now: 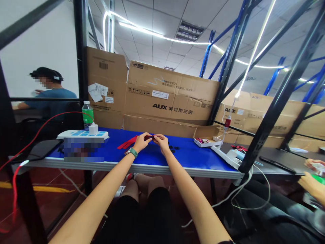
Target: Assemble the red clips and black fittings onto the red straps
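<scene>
Above the blue tabletop (pixel 149 159), my left hand (pixel 142 141) and my right hand (pixel 161 141) meet with fingertips pinched together. Between them is a small, dark, reddish piece, mostly hidden by the fingers; its kind cannot be made out. Several flat red strips (pixel 127 143) lie beside my left hand, fanned toward the left. Just right of my right hand, several small black pieces (pixel 175 147) rest on the table. A watch with a green band (pixel 132 152) is on my left wrist.
A white power strip (pixel 83 134) and a green-labelled bottle (pixel 87 114) stand at the left. An open white box (pixel 207 141) holds small colourful items at the right, near a long white strip with cables (pixel 225 157). Cardboard (pixel 172 98) walls the back. People sit on both sides.
</scene>
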Tool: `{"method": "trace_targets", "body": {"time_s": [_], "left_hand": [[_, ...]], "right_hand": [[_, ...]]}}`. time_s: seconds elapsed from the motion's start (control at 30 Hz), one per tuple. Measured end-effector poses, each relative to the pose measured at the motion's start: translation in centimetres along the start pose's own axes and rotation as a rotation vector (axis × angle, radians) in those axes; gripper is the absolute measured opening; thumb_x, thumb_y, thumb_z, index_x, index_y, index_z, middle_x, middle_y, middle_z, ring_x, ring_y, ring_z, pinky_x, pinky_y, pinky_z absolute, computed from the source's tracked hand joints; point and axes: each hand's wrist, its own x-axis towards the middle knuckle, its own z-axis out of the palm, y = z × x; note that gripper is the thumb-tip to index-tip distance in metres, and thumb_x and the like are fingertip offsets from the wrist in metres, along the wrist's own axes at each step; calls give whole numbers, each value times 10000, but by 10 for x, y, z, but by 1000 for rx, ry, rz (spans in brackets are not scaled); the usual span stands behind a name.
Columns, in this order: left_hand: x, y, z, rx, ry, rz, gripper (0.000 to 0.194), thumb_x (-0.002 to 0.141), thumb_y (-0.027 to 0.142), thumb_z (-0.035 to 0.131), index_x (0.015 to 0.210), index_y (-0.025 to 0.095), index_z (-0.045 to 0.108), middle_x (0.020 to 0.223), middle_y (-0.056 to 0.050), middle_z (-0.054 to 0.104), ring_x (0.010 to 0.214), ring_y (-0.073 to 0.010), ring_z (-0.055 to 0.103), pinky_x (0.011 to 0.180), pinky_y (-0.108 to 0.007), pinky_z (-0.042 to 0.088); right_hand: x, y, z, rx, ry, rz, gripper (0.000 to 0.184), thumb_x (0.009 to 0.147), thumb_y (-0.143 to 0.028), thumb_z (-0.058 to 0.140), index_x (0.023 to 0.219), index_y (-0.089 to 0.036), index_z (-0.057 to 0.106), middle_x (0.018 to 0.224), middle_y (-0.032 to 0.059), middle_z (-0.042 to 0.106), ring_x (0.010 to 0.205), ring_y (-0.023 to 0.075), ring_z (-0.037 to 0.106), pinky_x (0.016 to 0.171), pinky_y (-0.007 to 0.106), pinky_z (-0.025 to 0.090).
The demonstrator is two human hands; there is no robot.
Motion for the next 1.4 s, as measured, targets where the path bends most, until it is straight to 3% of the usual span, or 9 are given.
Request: {"method": "trace_targets", "body": {"time_s": [0.17, 0.63, 0.87, 1.07, 1.27, 1.4], "left_hand": [[1, 0, 0, -64, 25, -28, 252, 802, 363, 705, 980, 186, 685, 978, -89, 748, 895, -237, 718, 845, -403, 593], [-4, 7, -1, -23, -90, 38, 187, 825, 316, 657, 972, 206, 696, 950, -55, 743, 889, -226, 708, 862, -374, 583], [-4, 9, -3, -29, -48, 19, 235, 810, 344, 692, 992, 197, 711, 971, -67, 753, 898, -235, 716, 863, -379, 587], [1, 8, -4, -73, -10, -66, 437, 965, 442, 425, 873, 176, 760, 915, -77, 776, 900, -238, 721, 884, -374, 568], [0, 5, -5, -14, -88, -22, 243, 828, 383, 657, 889, 170, 757, 907, -79, 774, 836, -238, 711, 814, -351, 561], [-2, 8, -6, -36, -93, -36, 202, 797, 343, 696, 882, 165, 741, 866, -70, 765, 794, -210, 701, 767, -316, 547]], "right_hand": [[0, -1, 0, -88, -4, -29, 412, 617, -506, 832, 854, -181, 747, 790, 49, 750, 748, 212, 716, 764, 349, 601], [10, 14, -11, -351, -9, -138, 336, 713, -508, 755, 829, -192, 750, 752, 40, 740, 721, 199, 703, 735, 319, 577], [7, 13, -8, -209, -48, -36, 422, 665, -526, 800, 903, -195, 691, 767, 44, 739, 752, 214, 723, 734, 331, 582], [5, 6, -3, -89, 53, 42, 442, 580, -477, 860, 838, -199, 633, 733, 15, 702, 703, 195, 697, 684, 329, 601], [6, 6, -3, -79, 79, 67, 442, 584, -475, 865, 821, -194, 619, 687, 7, 684, 615, 159, 648, 602, 291, 582], [5, 5, -3, -93, 53, 71, 454, 577, -500, 861, 812, -185, 635, 658, -5, 668, 604, 147, 636, 596, 274, 569]]}}
